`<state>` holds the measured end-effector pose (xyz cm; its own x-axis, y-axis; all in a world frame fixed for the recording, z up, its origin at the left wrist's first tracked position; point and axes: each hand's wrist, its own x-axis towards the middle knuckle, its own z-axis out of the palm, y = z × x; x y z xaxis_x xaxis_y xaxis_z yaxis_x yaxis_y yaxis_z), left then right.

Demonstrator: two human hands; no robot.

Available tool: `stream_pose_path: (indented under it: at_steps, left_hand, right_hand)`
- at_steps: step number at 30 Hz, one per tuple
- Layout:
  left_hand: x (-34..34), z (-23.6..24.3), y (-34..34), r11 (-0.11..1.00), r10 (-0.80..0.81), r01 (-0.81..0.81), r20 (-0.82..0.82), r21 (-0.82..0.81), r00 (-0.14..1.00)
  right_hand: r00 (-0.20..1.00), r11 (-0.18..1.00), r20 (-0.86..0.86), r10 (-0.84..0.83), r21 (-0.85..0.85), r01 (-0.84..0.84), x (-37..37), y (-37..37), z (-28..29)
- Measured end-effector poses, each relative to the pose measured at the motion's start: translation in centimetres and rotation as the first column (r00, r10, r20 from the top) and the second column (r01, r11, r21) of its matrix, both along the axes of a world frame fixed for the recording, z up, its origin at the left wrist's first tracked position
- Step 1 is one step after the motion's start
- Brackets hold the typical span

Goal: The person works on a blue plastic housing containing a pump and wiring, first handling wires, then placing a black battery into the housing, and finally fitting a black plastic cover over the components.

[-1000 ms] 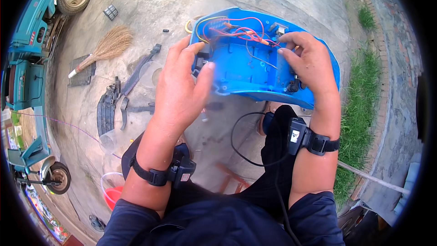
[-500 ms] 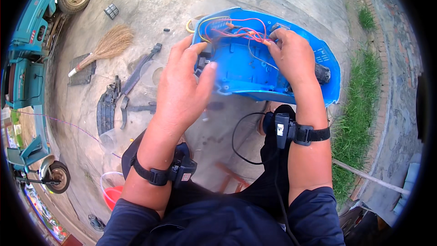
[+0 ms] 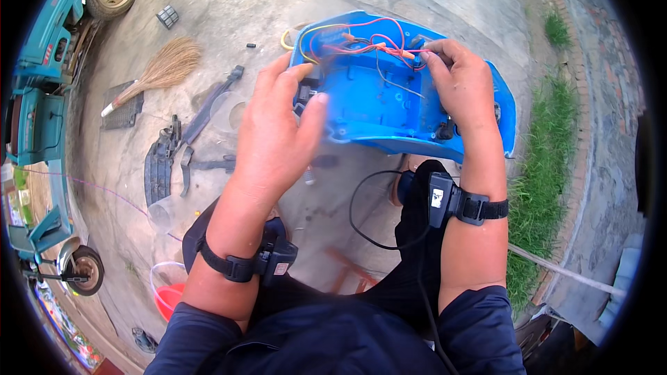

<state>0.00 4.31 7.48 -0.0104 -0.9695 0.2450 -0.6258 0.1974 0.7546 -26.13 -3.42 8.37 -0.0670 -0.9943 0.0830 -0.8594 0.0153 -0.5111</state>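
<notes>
A blue plastic shell (image 3: pixel 368 97) lies in front of me with its hollow side up, its inner ribs and screw posts showing. My left hand (image 3: pixel 281 125) holds it at the left end, fingers at the rim and thumb over the near corner. Red, yellow and dark wires (image 3: pixel 379 45), some with orange connectors, loop across the shell's far side. At the right, my right hand (image 3: pixel 462 87) pinches a red wire by those connectors between thumb and forefinger. A dark part (image 3: pixel 445 128) inside the shell shows below the right wrist.
Left on the concrete are a straw broom (image 3: pixel 163 69), black plastic parts (image 3: pixel 161 167) and a clear round container (image 3: pixel 228 111). A red bucket (image 3: pixel 170 298) stands near my left elbow, a teal vehicle (image 3: pixel 38 118) farther left. Grass (image 3: pixel 545 167) grows along the right.
My right hand has shifted a little right and drawn a red wire the same way. The dark part below its wrist shows more. My left hand stays at the shell's left end.
</notes>
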Motion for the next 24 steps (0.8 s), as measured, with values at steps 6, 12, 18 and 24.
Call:
stream_pose_path:
  at_steps: [6,12,18,24]
  left_hand:
    - [-0.1,-0.1,0.0,1.000,0.004,-0.004,-0.012,0.011,1.000]
    - [0.3,-0.7,-0.3,0.998,-0.003,0.007,0.072,-0.061,0.997]
    - [0.4,-0.7,-0.4,0.999,0.002,0.001,0.073,-0.053,0.997]
    - [0.2,-1.1,-0.7,0.997,0.016,-0.011,0.061,-0.078,0.998]
  right_hand:
    - [1.000,0.998,0.030,-0.003,-0.069,0.005,-0.1,-0.1,-0.5]
    - [0.991,0.966,-0.065,0.121,-0.223,-0.133,-0.8,-0.3,-1.6]
    - [0.979,0.996,0.191,-0.077,-0.023,0.083,-2.3,0.0,1.0]
    - [0.862,0.938,0.500,-0.085,-0.251,0.238,-5.1,2.4,5.6]
